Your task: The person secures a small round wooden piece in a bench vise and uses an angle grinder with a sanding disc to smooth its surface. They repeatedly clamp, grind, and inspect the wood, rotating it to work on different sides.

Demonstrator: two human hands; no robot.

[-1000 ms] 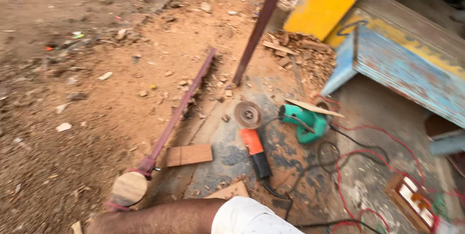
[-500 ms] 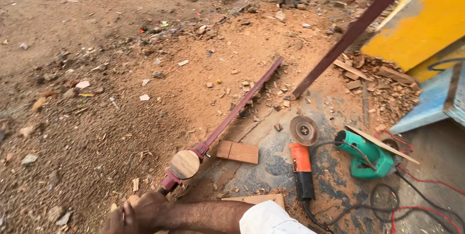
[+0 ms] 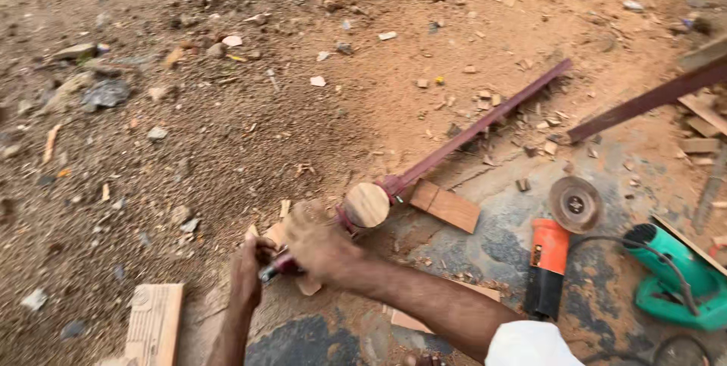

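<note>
Long maroon bar clamp [image 3: 454, 142] lies flat on the ground, running diagonally from lower left to upper right. A round wooden disc [image 3: 366, 204] sits on it near the lower end. Both hands at that lower end: right hand [image 3: 318, 245] curled over the bar just below the disc, left hand [image 3: 250, 271] closed around the metal handle tip.

Ground: packed reddish dirt [image 3: 227, 131] strewn with sawdust, stones and wood chips; grey stone patch [image 3: 485, 245] under the lower right. Flat wooden offcut [image 3: 447, 207] touches the bar just right of the disc. Orange angle grinder [image 3: 549, 260] with disc and green power tool [image 3: 674, 279] lie near, right. Pale wood block [image 3: 155, 324] lower left. Second maroon bar [image 3: 644, 101] at right edge.

Open dirt to the left and above; right side crowded.

Half a second ago only one hand was near the bar's end; now both grip it, and the view has swung left.
</note>
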